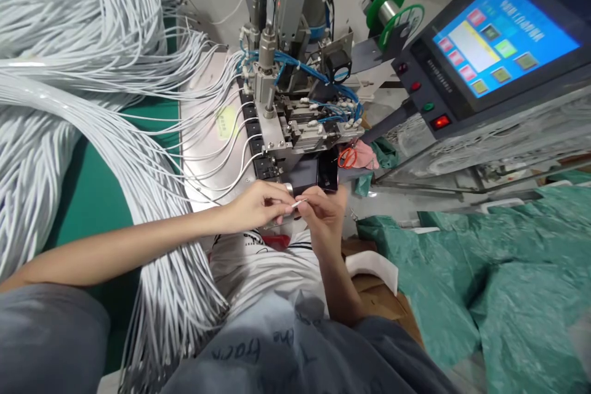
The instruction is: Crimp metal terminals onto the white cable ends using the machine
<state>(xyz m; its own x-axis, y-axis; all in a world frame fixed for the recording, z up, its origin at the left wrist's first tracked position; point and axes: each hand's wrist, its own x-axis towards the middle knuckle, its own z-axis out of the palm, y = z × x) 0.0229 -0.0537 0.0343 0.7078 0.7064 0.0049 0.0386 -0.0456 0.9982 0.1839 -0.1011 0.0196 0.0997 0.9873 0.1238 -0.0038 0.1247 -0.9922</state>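
Both hands meet in front of the machine, low in the middle of the head view. My left hand (pixel 258 204) pinches a white cable (pixel 298 203) between thumb and fingers. My right hand (pixel 324 214) is closed on the same cable's tip, thumb against forefinger. Only a short piece of the cable shows between the fingertips. Just beyond the hands stands a bench machine (pixel 272 98) with pneumatic cylinders and blue air hoses. Several white cables run into a row of black holders (pixel 255 141) on its left side.
A large bundle of white cables (pixel 92 92) lies over the green table (pixel 111 181) at left. A screen panel (pixel 503 43), a solder-like wire reel (pixel 388 12), orange-handled scissors (pixel 347 158) and a dark phone-like slab (pixel 327 171) are at right. Green plastic sheeting (pixel 508 271) covers the lower right.
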